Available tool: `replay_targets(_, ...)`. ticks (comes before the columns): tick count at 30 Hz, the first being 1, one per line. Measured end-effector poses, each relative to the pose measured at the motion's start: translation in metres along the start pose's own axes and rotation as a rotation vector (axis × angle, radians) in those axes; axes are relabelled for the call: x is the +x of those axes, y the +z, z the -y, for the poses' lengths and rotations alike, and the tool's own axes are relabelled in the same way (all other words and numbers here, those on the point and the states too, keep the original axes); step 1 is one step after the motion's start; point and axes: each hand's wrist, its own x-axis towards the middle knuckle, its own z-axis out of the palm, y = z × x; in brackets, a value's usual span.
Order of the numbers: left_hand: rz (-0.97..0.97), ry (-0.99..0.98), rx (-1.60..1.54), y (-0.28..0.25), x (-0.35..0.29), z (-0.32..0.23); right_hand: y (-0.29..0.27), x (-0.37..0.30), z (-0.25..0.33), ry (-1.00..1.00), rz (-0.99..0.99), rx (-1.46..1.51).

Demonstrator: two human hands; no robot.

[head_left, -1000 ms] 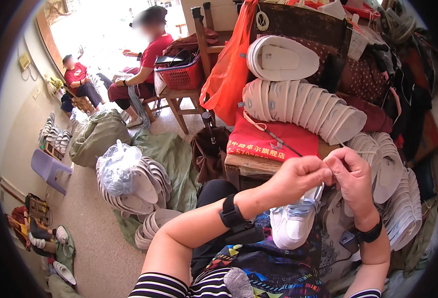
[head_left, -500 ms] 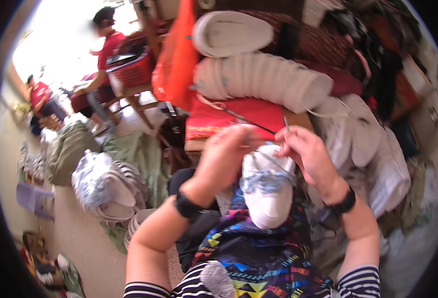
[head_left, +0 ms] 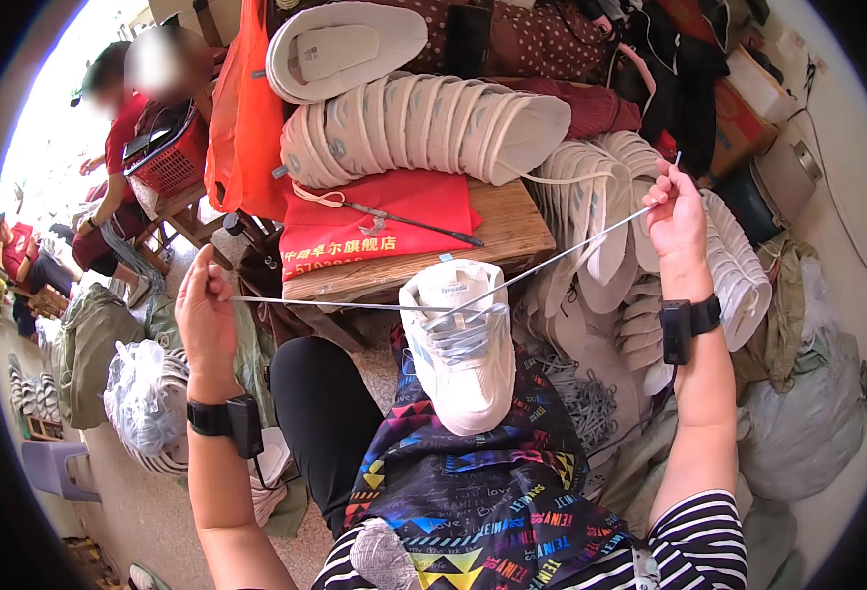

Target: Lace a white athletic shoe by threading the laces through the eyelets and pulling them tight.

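A white sneaker [head_left: 465,388] rests on my lap over a dark, colourfully printed apron [head_left: 482,472], its toe toward me. Pale blue-grey laces [head_left: 463,329] run crisscross over its tongue. Out to the left, my left hand [head_left: 205,313] pinches one lace end, and that lace stretches straight from the shoe. My right hand [head_left: 676,216], raised higher at the right, grips the other end, with a short tip sticking up above the fingers. The two strands cross just above the shoe's upper eyelets.
Before me stands a wooden bench [head_left: 522,221] with a red cloth bag [head_left: 364,236], a thin hooked tool [head_left: 414,223] and a row of nested white shoe uppers [head_left: 404,128]. More uppers [head_left: 600,177] pile up at the right. Bundled shoes [head_left: 153,403] lie left; people sit farther back.
My hands have moved from close together above the shoe to wide apart, drawing the lace ends out straight. The loose laces across the shoe's front now lie snug. The view has shifted rightward.
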Motion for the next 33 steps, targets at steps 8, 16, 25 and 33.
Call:
replay_targets(8,-0.031,0.045,0.001,-0.042,0.015,0.0,0.005,-0.023,0.003,-0.127,0.079,-0.267)
replay_targets(16,0.059,-0.092,0.068,0.026,-0.027,0.022,0.062,-0.122,-0.073,-0.236,1.038,-1.276)
replay_targets(25,0.046,-0.152,0.067,0.014,-0.035,0.017,0.063,-0.134,-0.097,-0.421,1.03,-1.282)
replay_targets(33,-0.087,-0.023,0.183,-0.064,-0.002,-0.027,0.033,-0.135,-0.104,-0.951,0.947,-1.47)
